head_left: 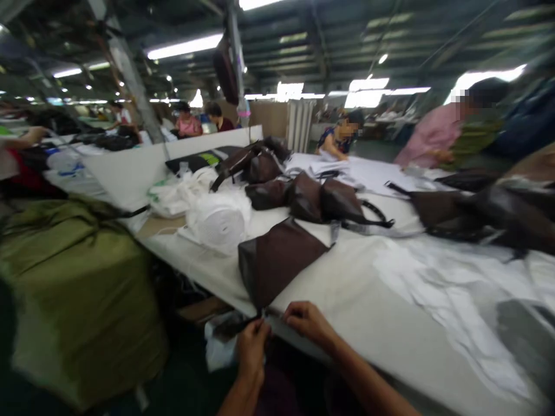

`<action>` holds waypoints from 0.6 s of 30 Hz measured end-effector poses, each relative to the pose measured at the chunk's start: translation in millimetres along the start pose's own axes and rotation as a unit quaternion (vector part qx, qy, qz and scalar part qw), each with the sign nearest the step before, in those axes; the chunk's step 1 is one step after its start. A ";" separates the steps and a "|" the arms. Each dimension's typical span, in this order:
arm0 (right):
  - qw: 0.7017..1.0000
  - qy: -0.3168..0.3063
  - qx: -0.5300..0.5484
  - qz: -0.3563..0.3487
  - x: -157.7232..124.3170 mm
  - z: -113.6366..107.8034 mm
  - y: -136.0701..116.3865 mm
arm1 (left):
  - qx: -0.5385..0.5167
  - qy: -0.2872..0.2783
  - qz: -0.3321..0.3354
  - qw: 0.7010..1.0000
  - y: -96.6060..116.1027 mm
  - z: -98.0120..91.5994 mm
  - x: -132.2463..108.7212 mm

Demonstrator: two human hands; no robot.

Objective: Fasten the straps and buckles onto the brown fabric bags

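A dark brown bag (290,257) with black side panels lies at the front edge of the white table, one corner pointing toward me. Below that corner, my left hand (251,346) is closed in a pinch on a short black strap (259,315) coming off the bag. A small pale piece shows at the fingertips, too blurred to name. My right hand (309,323) is just to the right, above the table edge, apart from the left. Its fingers are curled and pressed together; whatever they may hold is hidden.
Several brown bags (306,196) lie farther back, and more (489,214) at the right. A white roll (221,225) is left of the bag. White cloth (451,306) covers the right. A green sack (82,294) stands on the left. Co-workers (437,130) are behind the table.
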State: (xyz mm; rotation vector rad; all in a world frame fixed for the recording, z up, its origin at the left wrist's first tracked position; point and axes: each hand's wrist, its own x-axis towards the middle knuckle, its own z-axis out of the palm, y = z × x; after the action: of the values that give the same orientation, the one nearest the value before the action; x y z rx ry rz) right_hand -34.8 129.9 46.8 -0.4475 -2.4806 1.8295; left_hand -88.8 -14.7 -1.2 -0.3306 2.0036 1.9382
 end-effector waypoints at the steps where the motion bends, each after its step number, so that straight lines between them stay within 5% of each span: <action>1: 1.000 -0.007 0.012 0.011 2.1 1.0 0.0 | -0.035 -0.050 -0.024 0.998 -1.3 0.2 -0.3; 6: 0.997 -0.045 0.035 0.056 12.0 6.1 -3.9 | -0.121 -0.032 -0.057 0.990 -7.9 7.4 -3.7; 18: 0.995 -0.064 -0.061 0.035 30.8 40.5 2.7 | -0.176 -0.021 -0.044 0.983 -2.6 3.3 -6.9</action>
State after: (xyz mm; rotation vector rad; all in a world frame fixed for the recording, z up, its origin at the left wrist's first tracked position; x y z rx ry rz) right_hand -71.5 100.4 27.2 -0.4403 -2.7059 1.7905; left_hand -81.2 -11.9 -0.9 -0.4505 1.5872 2.2180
